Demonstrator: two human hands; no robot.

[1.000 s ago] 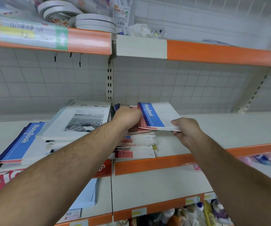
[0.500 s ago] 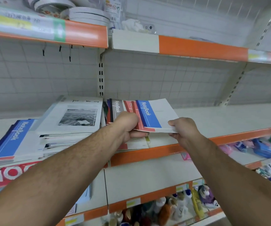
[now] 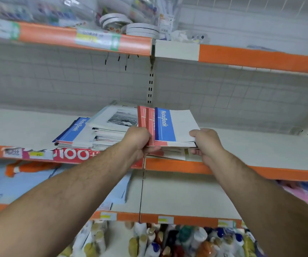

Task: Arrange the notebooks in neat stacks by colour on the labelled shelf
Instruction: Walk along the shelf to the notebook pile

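Both my hands hold a bundle of notebooks (image 3: 170, 127) just above the middle shelf (image 3: 260, 151). A blue-and-white "NoteBook" lies on top, with red-spined ones fanned out under its left side. My left hand (image 3: 138, 140) grips the bundle's near left edge. My right hand (image 3: 205, 143) grips its near right corner. Left of the bundle stands a messy pile topped by a white notebook with a black-and-white photo (image 3: 116, 119). Another blue "NoteBook" (image 3: 75, 130) leans at that pile's left.
The upper shelf (image 3: 251, 54) carries tape rolls (image 3: 131, 26) and packets. A red price banner (image 3: 70, 154) hangs on the middle shelf's front edge. Light blue packs (image 3: 20, 186) lie on the lower shelf at left. Bottles (image 3: 168, 240) fill the bottom row.
Both hands have lifted the bundle and squared it up, with more notebooks now gathered under the blue one. The view has swung left and up.
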